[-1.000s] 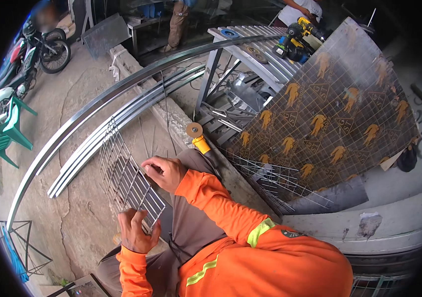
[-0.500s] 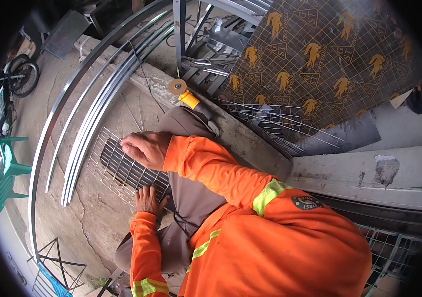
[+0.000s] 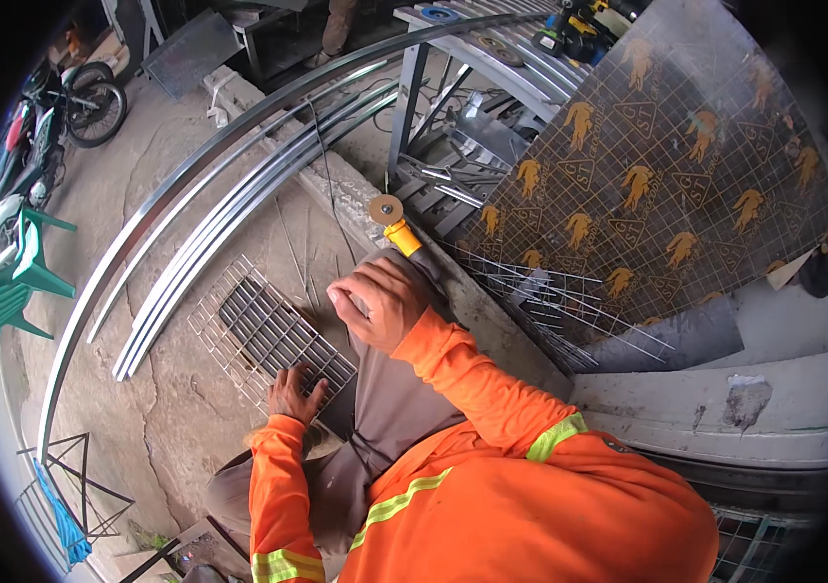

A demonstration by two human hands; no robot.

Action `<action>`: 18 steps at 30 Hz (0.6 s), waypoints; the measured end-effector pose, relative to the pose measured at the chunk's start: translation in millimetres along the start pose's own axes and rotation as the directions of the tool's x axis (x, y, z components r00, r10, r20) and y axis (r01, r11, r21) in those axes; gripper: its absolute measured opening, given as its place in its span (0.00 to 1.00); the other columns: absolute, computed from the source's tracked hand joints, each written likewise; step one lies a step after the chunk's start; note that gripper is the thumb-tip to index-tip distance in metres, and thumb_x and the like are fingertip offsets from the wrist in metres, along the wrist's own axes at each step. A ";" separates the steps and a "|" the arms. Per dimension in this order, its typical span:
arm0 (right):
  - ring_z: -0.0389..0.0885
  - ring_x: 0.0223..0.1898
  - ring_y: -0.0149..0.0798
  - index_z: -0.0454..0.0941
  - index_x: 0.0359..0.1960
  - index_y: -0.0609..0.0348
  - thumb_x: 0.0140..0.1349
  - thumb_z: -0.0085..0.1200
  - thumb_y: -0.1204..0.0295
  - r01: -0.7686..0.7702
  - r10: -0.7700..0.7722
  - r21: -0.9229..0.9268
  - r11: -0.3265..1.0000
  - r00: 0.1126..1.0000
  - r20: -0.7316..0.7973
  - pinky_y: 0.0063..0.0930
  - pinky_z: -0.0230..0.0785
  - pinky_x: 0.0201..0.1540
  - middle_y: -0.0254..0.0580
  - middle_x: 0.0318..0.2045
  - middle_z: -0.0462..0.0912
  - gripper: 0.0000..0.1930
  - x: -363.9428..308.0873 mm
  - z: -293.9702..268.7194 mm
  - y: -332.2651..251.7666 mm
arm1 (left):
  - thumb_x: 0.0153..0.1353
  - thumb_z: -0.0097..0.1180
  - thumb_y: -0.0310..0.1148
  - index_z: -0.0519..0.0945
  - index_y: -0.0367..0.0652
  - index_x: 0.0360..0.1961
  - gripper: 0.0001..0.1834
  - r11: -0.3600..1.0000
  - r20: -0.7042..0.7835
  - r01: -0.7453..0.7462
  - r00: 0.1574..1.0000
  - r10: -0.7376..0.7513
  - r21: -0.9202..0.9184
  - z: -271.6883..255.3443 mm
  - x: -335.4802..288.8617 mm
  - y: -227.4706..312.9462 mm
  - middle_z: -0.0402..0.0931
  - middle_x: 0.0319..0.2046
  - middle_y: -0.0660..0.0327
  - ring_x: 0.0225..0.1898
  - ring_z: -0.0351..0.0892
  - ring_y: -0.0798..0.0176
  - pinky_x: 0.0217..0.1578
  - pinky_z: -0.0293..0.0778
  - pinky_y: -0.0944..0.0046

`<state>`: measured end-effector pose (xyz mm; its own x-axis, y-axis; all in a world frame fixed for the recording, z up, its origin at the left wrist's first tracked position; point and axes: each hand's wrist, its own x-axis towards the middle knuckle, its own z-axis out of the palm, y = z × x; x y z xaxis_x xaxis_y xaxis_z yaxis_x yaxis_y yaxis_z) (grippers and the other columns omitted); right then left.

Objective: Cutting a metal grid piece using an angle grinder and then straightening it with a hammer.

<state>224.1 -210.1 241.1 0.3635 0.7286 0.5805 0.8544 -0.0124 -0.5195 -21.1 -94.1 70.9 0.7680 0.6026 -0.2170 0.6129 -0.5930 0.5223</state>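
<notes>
While my left hand (image 3: 295, 395) spreads on the wire grid's (image 3: 263, 325) near edge, my right hand (image 3: 377, 303) curls, whether pinching anything I can't tell.

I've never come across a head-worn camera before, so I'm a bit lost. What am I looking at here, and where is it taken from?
There is no machine: these are a person's own two bare hands, in orange sleeves. The camera sits on the person's head and looks down; its wide fisheye lens makes straight edges look curved. The left hand rests, fingers spread, on the near end of a wire mesh panel. The right hand is curled above the right leg; I can't tell whether it holds anything small. Long shiny metal bars lie on the concrete ground, and a yellow tool with a round disc is just beyond the right knee.
</notes>
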 end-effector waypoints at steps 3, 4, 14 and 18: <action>0.76 0.46 0.43 0.80 0.35 0.52 0.56 0.60 0.69 -0.007 0.012 -0.115 0.993 0.999 0.046 0.37 0.66 0.49 0.37 0.43 0.77 0.07 -4.3 -9.5 14.4 | 0.52 0.66 0.52 0.73 0.47 0.57 0.34 1.000 -0.107 -0.026 0.994 0.025 -0.004 -7.4 14.9 -6.5 0.74 0.50 0.52 0.56 0.70 0.47 0.59 0.62 0.46; 0.76 0.47 0.45 0.81 0.37 0.51 0.55 0.60 0.67 -0.048 0.057 -0.143 0.989 0.997 0.057 0.38 0.65 0.51 0.37 0.45 0.77 0.08 -3.7 -5.7 20.2 | 0.52 0.66 0.52 0.73 0.47 0.57 0.34 1.000 -0.130 -0.014 0.991 0.011 -0.021 -8.5 21.2 -7.5 0.74 0.50 0.52 0.56 0.70 0.47 0.59 0.62 0.46; 0.72 0.57 0.39 0.82 0.35 0.43 0.52 0.63 0.65 -0.174 0.288 -0.400 0.900 0.926 0.245 0.44 0.57 0.61 0.29 0.49 0.78 0.08 27.1 54.2 55.8 | 0.52 0.56 0.66 0.55 0.43 0.72 0.54 0.921 -0.318 0.328 0.914 -0.253 0.209 16.8 84.1 1.7 0.49 0.73 0.51 0.75 0.42 0.48 0.72 0.34 0.41; 0.75 0.54 0.35 0.81 0.32 0.42 0.52 0.63 0.64 -0.319 0.447 -0.399 0.860 0.847 0.287 0.41 0.58 0.60 0.23 0.43 0.81 0.06 50.5 70.8 70.4 | 0.53 0.55 0.65 0.55 0.43 0.72 0.53 0.905 -0.277 0.314 0.932 -0.236 0.287 15.2 93.7 -2.6 0.51 0.72 0.47 0.74 0.46 0.47 0.71 0.39 0.42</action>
<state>276.2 -125.7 189.4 0.5833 0.8083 0.0796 0.7670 -0.5159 -0.3815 52.1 -44.2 36.7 0.5195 0.8489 -0.0973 0.8493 -0.5006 0.1677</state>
